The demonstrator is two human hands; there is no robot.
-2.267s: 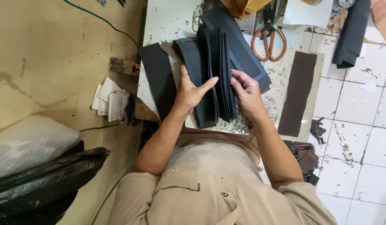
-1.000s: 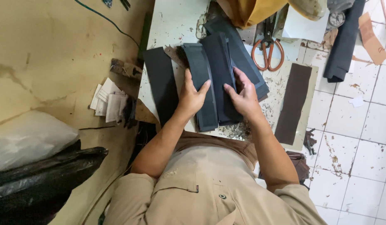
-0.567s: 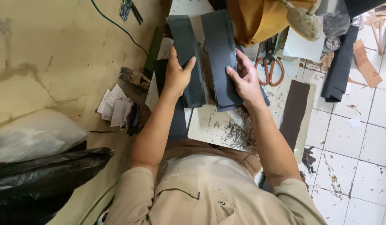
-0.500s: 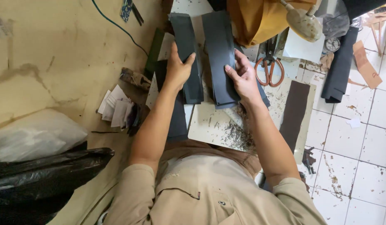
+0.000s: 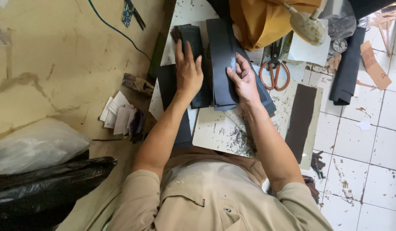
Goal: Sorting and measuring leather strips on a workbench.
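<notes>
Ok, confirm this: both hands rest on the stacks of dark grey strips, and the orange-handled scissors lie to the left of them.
Not quite. In the head view the orange-handled scissors lie to the right of the stacks of dark grey strips, beyond the right hand; the left hand rests there too.

Both my arms reach forward, my left hand (image 5: 188,72) pressed flat, palm down, my right hand (image 5: 243,82) curled, thumb up.

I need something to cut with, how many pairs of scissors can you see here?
1: orange-handled scissors lie on the white table, right of the right hand. More may be hidden under the fabric.
</notes>
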